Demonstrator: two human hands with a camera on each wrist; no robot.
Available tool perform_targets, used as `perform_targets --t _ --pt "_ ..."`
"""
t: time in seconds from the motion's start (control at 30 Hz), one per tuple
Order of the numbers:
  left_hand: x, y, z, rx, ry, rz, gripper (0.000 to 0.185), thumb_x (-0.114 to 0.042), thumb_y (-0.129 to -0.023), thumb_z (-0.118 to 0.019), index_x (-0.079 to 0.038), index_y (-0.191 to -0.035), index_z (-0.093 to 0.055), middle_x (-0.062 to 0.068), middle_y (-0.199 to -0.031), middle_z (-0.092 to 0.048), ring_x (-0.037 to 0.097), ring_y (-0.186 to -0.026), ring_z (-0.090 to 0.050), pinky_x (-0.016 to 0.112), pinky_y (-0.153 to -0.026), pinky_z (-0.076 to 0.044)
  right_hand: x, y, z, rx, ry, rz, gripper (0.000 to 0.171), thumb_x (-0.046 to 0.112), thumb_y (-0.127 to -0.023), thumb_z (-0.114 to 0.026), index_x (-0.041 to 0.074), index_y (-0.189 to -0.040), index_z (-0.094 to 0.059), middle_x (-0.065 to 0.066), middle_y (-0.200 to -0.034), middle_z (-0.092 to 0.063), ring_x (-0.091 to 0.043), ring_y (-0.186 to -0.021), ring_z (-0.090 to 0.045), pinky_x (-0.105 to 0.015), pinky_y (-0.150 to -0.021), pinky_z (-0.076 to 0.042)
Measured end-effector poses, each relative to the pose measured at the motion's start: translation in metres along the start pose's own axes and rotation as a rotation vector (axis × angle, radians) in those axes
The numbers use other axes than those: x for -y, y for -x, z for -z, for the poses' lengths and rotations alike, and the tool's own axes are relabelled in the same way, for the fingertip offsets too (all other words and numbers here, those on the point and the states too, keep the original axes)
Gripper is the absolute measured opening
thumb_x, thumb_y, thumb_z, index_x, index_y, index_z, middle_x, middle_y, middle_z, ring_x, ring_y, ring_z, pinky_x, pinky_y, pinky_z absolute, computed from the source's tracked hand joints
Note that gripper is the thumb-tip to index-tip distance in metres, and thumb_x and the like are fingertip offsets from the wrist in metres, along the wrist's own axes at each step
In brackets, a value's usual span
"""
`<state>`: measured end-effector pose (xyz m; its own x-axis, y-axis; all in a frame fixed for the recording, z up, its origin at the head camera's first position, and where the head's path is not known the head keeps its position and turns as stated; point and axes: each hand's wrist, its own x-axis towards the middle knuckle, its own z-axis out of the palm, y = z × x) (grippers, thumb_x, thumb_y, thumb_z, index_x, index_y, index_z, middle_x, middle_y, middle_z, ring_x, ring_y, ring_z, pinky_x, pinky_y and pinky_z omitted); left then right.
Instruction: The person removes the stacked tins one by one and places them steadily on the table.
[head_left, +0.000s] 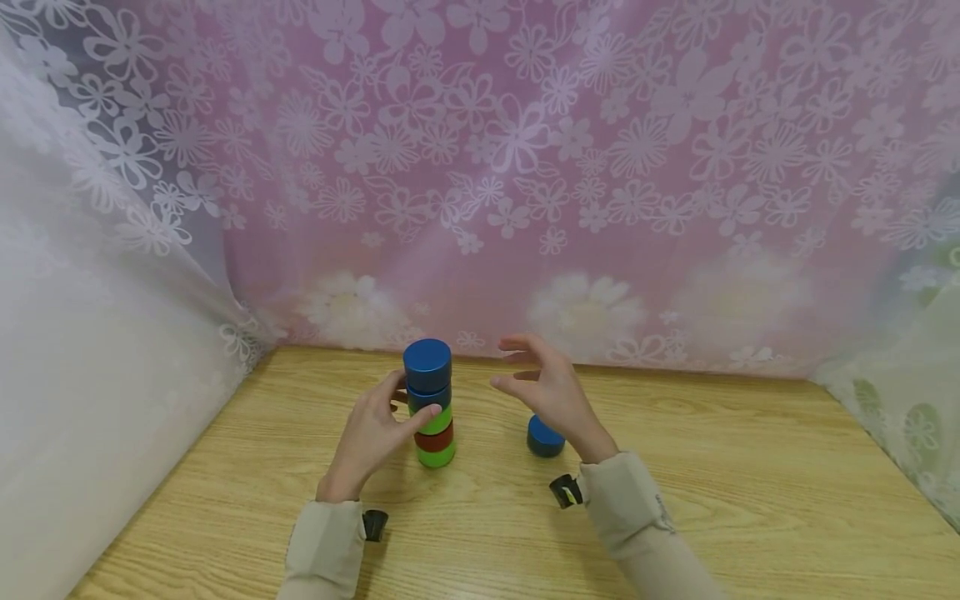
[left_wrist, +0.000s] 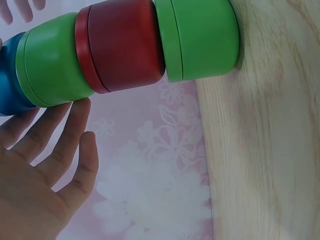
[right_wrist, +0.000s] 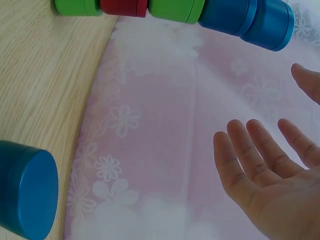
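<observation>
A stack of round tins (head_left: 432,412) stands on the wooden table (head_left: 712,475): green at the bottom, then red, green and two blue, the top blue tin (head_left: 427,364) shifted slightly left. My left hand (head_left: 372,433) is against the stack's left side, straight fingers touching the upper green tin (left_wrist: 52,60) above the red tin (left_wrist: 125,47). My right hand (head_left: 546,390) hovers open to the right of the stack, apart from it, above a loose blue tin (head_left: 543,439). In the right wrist view the right hand's palm (right_wrist: 272,185) holds nothing, and the loose blue tin (right_wrist: 25,195) lies below.
A pink floral curtain (head_left: 525,167) hangs along the table's far edge. White lace fabric (head_left: 90,333) closes off the left side and pale fabric (head_left: 907,400) the right. Bare wood stretches right of the loose tin and toward me.
</observation>
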<state>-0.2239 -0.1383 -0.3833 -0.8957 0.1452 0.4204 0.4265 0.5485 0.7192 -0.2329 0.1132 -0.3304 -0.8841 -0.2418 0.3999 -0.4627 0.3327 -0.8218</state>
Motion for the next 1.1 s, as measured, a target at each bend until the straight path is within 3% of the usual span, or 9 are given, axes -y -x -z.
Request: perform_targets --t 0.6,0.83,1.1 --pt "0.001 -0.002 -0.001 -0.004 0.002 -0.02 0.059 -0.027 -0.089 -0.081 -0.003 -0.137 -0.058 0.013 -0.118 -0.069 0.03 -0.103 -0.066 0.054 -0.087 -0.054 0.007 -0.005 -0.016 0.052 -0.031 0.039 0.05 0.005 -0.091 -0.075 0.002 -0.138 -0.057 -0.019 -0.136 -0.058 -0.037 -0.121 -0.058 -0.055 -0.098 -0.05" --pt "0.001 -0.002 -0.001 -0.004 -0.003 -0.027 0.06 -0.027 -0.088 -0.082 -0.003 -0.137 -0.058 0.013 -0.116 -0.07 0.03 -0.103 -0.066 0.053 -0.087 -0.054 0.01 -0.007 -0.024 0.057 -0.017 0.021 0.051 0.008 -0.091 -0.076 0.003 -0.138 -0.057 -0.015 -0.137 -0.059 -0.033 -0.123 -0.058 -0.054 -0.098 -0.049" --pt "0.001 -0.002 0.0 -0.003 -0.012 -0.026 0.058 -0.028 -0.09 -0.081 -0.003 -0.138 -0.058 0.012 -0.117 -0.07 0.03 -0.103 -0.066 0.053 -0.087 -0.054 0.011 -0.01 -0.036 0.068 -0.051 0.073 0.052 0.004 -0.09 -0.076 0.0 -0.138 -0.057 -0.019 -0.135 -0.06 -0.037 -0.123 -0.058 -0.056 -0.097 -0.05"
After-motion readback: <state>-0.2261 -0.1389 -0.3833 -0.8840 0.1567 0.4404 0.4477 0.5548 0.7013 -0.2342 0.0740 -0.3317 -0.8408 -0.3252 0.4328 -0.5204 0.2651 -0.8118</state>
